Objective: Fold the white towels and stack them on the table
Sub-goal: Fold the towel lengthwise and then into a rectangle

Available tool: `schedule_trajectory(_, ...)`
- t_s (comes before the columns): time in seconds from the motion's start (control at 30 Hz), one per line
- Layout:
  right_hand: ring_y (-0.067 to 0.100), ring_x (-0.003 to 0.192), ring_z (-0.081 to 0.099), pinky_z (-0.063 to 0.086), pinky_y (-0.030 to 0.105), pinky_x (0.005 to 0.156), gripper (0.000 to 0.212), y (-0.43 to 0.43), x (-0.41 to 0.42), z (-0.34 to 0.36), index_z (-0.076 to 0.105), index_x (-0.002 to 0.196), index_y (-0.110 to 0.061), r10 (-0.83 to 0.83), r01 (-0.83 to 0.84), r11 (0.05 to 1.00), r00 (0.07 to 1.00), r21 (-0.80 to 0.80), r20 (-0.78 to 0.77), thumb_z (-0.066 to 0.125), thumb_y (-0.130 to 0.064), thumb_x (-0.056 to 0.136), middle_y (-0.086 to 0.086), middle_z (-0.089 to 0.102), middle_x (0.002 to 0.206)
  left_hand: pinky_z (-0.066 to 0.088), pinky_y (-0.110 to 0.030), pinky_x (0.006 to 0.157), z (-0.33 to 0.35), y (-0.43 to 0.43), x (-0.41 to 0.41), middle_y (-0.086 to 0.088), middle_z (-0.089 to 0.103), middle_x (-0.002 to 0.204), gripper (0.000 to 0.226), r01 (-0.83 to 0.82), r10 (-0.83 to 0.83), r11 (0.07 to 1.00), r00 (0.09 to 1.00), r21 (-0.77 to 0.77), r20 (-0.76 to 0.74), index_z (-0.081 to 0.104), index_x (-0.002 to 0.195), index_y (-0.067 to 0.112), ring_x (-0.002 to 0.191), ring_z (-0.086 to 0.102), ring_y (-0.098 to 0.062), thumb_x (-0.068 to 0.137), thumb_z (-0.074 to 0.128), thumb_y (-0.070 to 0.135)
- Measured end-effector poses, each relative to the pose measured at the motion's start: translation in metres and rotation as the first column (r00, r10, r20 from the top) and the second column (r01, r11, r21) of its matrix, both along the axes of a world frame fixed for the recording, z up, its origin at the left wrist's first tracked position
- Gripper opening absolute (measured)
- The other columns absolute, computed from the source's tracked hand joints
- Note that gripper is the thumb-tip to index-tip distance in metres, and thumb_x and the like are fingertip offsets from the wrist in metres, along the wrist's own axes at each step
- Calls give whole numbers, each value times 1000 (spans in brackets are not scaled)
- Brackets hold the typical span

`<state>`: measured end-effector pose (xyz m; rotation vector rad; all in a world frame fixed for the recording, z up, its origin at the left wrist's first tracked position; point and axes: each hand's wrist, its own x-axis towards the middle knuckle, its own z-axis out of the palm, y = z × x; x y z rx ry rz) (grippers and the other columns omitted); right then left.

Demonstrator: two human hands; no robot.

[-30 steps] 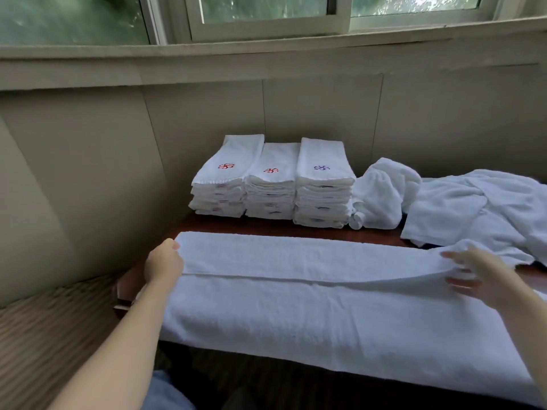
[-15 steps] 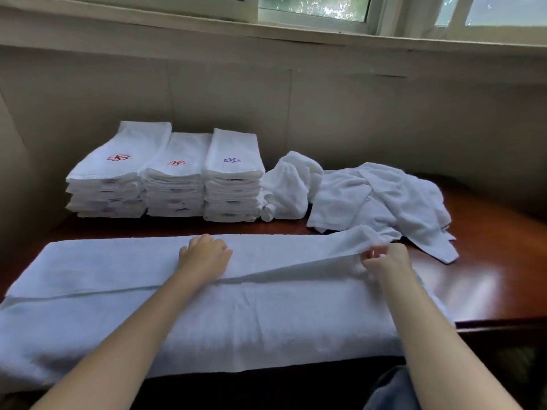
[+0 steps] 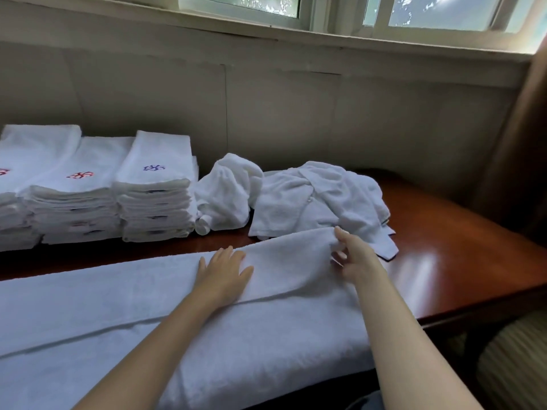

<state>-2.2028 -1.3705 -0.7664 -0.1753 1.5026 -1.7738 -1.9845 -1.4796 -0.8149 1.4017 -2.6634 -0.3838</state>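
Monograms [image 3: 154, 167] on the stacks [image 3: 154, 202] blur unreadable, your left hand [image 3: 223, 269] presses flat on the towel [image 3: 118, 306], and your right hand [image 3: 355, 255] apparently pinches its fold.

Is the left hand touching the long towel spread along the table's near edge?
Touching. The head view shows the left hand lying flat, palm down, on the folded-over upper layer of the long towel, with no gap between them.

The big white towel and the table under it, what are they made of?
The big white towel looks like terry cloth, probably cotton: its surface is fuzzy and matte, and it bends into soft folds. The table looks like reddish-brown wood with a glossy varnish, since window light shines off it; it could be veneer.
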Motion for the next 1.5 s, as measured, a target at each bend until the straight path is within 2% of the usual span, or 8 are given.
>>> schedule_trajectory(0.1,21,93,59,39,25,74,25,-3,-24,-3,71,107,-6,-35,173,973,766,154,-641,63,-20,88,5,68,96,1,-47,118,-3,-1,-3,1,2,161,57,34,-34,999,999,-3,29,16,151,29,148,0,-16,99,23,52)
schedule_trajectory(0.17,25,99,61,38,24,73,22,-5,-33,-7,74,103,-10,95,214,931,638,295,-764,62,-20,87,7,71,104,-2,-47,118,-4,-1,-3,1,-4,161,60,50,-50,999,996,-2,72,10,152,31,148,-4,-15,98,21,55)
schedule_trajectory(0.33,33,87,55,42,32,66,16,-1,-35,-12,56,94,-6,488,214,671,592,709,-641,55,-22,89,16,62,103,-5,-46,117,-4,4,1,1,-10,160,66,74,-73,997,990,-1,120,2,152,32,147,-9,-14,96,19,61)
schedule_trajectory(0.63,19,83,54,39,12,56,38,-4,-10,10,42,133,5,662,56,666,416,744,-624,33,-2,97,20,55,118,-4,-46,118,-2,6,4,2,-8,161,66,76,-75,997,989,-3,125,4,152,34,147,-7,-14,95,20,63)
schedule_trajectory(0.83,35,109,54,45,35,74,40,8,-25,-12,45,131,-3,716,241,525,394,816,-577,43,0,91,19,53,125,-4,-49,117,-3,10,21,3,-8,161,65,88,-84,996,986,-26,143,4,150,41,147,-8,-15,92,17,67)
schedule_trajectory(1.03,36,117,45,42,40,88,28,5,-14,-33,50,120,-4,644,497,547,264,674,-718,42,-3,93,18,53,125,-5,-52,115,3,7,64,6,-12,160,66,46,-51,998,975,30,215,-2,148,46,147,-10,-14,89,13,71)
schedule_trajectory(1.3,45,110,47,39,45,91,28,2,-10,-32,46,113,3,487,569,637,225,519,-844,51,-1,85,29,52,118,3,-70,106,3,-10,186,6,-13,160,77,-530,501,846,827,59,255,-4,148,48,147,-9,-25,80,8,82)
schedule_trajectory(1.5,40,88,53,38,39,66,15,-9,64,-7,57,94,4,407,233,905,-225,357,-885,51,5,80,24,58,93,10,-43,116,0,29,247,9,11,159,63,-246,257,962,963,-116,85,21,149,38,146,10,-13,93,15,66)
